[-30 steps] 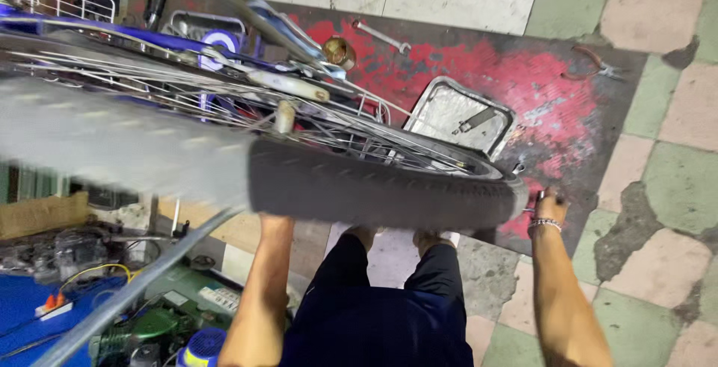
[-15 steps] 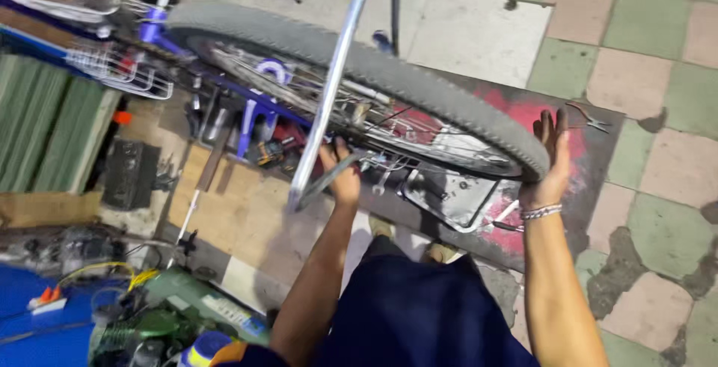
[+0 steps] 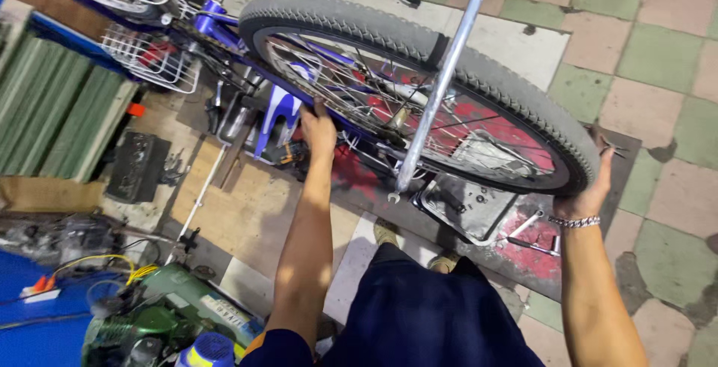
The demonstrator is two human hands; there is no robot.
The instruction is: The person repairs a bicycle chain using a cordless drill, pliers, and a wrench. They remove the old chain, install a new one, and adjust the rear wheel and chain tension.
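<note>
While my left hand [image 3: 318, 129] clamps the blue frame [image 3: 299, 90] mid-frame, fingertips hidden, my right hand [image 3: 587, 191] cups the grey tyre [image 3: 419, 38]; its palm is out of sight.

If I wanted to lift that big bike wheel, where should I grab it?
Probably by the grey tyre, one hand on each side from below. The rubber is thick and easy to wrap fingers around, while the spokes are thin. The right hand already cups the tyre's near edge; the left hand holds the blue frame.
</note>
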